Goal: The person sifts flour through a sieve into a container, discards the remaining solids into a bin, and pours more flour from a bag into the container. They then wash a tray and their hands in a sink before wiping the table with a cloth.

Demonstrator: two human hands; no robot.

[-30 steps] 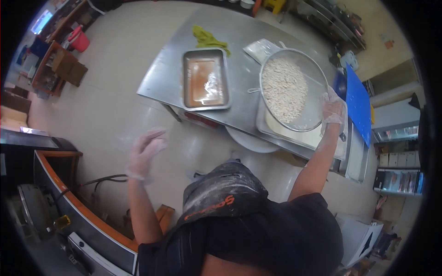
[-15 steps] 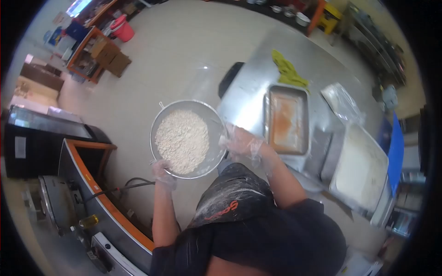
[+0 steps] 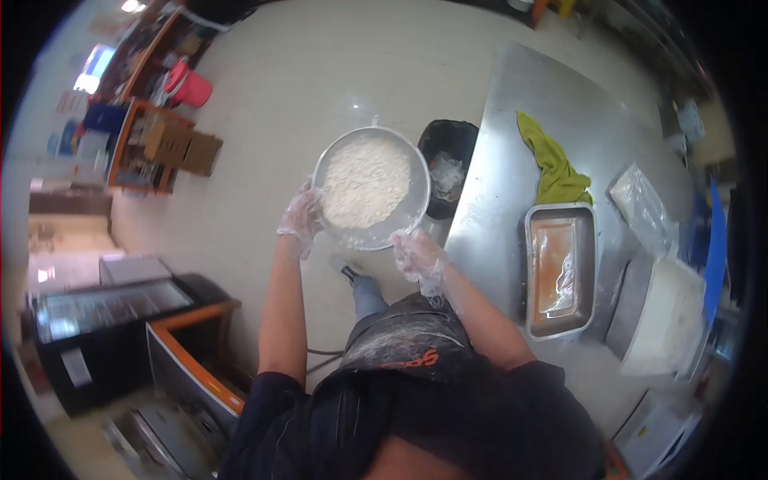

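A round metal sieve (image 3: 416,196) with a pale, crumbly flour-like heap (image 3: 366,181) in it is held out over the floor, in front of my body. My left hand (image 3: 302,214), in a clear plastic glove, grips its rim on the left side. On the lower right of the rim, my gloved right hand (image 3: 418,254) is closed as well. The small hook of the sieve points away from me. Beside it, on the right, a black bin (image 3: 445,160) with a liner and crumpled plastic stands against the metal table.
On the metal table (image 3: 512,104) are a green cloth (image 3: 552,160), a metal pan (image 3: 592,264) with brownish residue, a plastic bag (image 3: 640,200) and a large white-filled container (image 3: 664,320). An orange-edged counter (image 3: 192,360) and a black display case (image 3: 88,352) stand at left.
The sieve has swung right and away from me, nearer the bin, and its hook has turned to the far side. My left hand has moved up its left side. The view has shifted.
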